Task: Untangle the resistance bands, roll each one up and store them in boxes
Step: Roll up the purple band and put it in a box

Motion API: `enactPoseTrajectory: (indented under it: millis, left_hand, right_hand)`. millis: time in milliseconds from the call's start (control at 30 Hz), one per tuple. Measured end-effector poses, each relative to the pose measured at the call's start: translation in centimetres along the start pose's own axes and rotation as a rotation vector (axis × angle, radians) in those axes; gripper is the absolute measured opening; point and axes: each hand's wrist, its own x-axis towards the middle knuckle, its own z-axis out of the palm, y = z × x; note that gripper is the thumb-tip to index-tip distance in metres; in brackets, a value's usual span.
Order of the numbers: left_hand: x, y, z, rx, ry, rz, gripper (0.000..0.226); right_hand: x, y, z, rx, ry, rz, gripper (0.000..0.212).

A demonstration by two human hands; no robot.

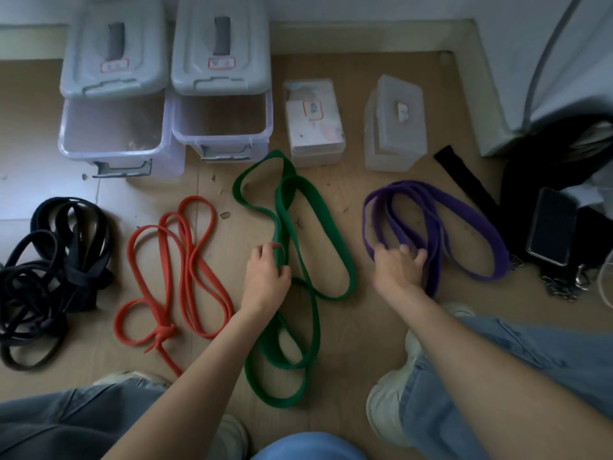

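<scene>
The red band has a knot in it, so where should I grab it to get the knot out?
Grab the red band right at its knot, near its lower left end, coming from above. The loop and the loose tail spread flat on the floor there, leaving room for fingers on both sides.

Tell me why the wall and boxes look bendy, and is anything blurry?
Head view: the wide-angle lens curves the skirting board and leans the two big boxes. The box labels are too blurred to read. Soft light, pale glare on the floor at left; the black bands sit dim.
</scene>
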Motion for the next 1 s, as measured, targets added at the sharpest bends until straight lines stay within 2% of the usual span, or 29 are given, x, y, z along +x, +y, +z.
enactPoseTrajectory:
  millis: [100, 200, 267, 333, 367, 433, 500, 567, 633, 733, 767, 800, 867, 933, 1000]
  left_hand:
    - [-0.9, 2.8, -1.7, 0.025, -0.065, 0.183, 0.065]
    - [-1.7, 6.9, -4.4, 0.037, -0.077, 0.378, 0.085]
    - [-2.6, 9.7, -6.6, 0.007, -0.06, 0.472, 0.094]
    - [-3.6, 12.2, -8.9, 0.013, -0.076, 0.553, 0.099]
    - [-4.3, 13.2, -10.2, -0.002, -0.112, 0.587, 0.096]
    - [-6.0, 14.8, -12.5, -0.139, -0.191, 0.629, 0.072]
    - [-8.1, 15.8, -14.8, -0.313, -0.227, 0.639, 0.041]
    - [-10.3, 16.5, -16.6, -0.438, -0.225, 0.673, 0.024]
    - [-12.1, 17.3, -18.0, -0.569, -0.206, 0.674, 0.015]
    - [-13.2, 18.1, -20.3, -0.649, -0.12, 0.626, 0.01]
    - [-13.3, 18.2, -21.1, -0.673, -0.088, 0.601, 0.01]
    - [-13.1, 18.1, -21.6, -0.697, -0.058, 0.586, 0.021]
    - [-12.9, 18.1, -22.1, -0.734, -0.073, 0.556, 0.038]
    - [-12.9, 18.4, -21.8, -0.691, -0.122, 0.556, 0.035]
    - [-12.6, 18.6, -21.5, -0.586, -0.118, 0.59, 0.018]
  right_hand:
    - [-0.3, 0.3, -5.0, 0.235, 0.238, -0.031, 0.034]
    - [-2.2, -0.4, -11.4, 0.292, 0.436, -0.233, 0.033]
    - [-4.5, -1.0, -15.3, 0.276, 0.51, -0.402, 0.027]
    - [-7.4, -1.6, -18.7, 0.298, 0.488, -0.589, 0.026]
    - [-8.9, -1.9, -20.3, 0.332, 0.45, -0.662, 0.027]
    - [-12.2, -2.3, -23.6, 0.402, 0.411, -0.77, 0.029]
    - [-15.4, -2.1, -26.5, 0.49, 0.447, -0.847, 0.032]
    - [-17.9, -1.9, -28.9, 0.617, 0.489, -0.914, 0.034]
    - [-19.4, -1.9, -30.4, 0.825, 0.376, -0.988, 0.037]
    - [-19.0, -1.5, -30.6, 1.248, 0.064, -0.996, 0.054]
    - [-18.3, -1.4, -30.0, 1.236, 0.039, -0.942, 0.064]
    - [-17.5, -1.4, -29.1, 1.126, 0.016, -0.887, 0.074]
    - [-16.6, -2.2, -27.0, 0.938, -0.136, -0.846, 0.082]
    - [-16.0, -3.7, -25.2, 0.995, -0.228, -0.896, 0.062]
    - [-15.8, -4.7, -24.5, 1.108, -0.181, -0.888, 0.026]
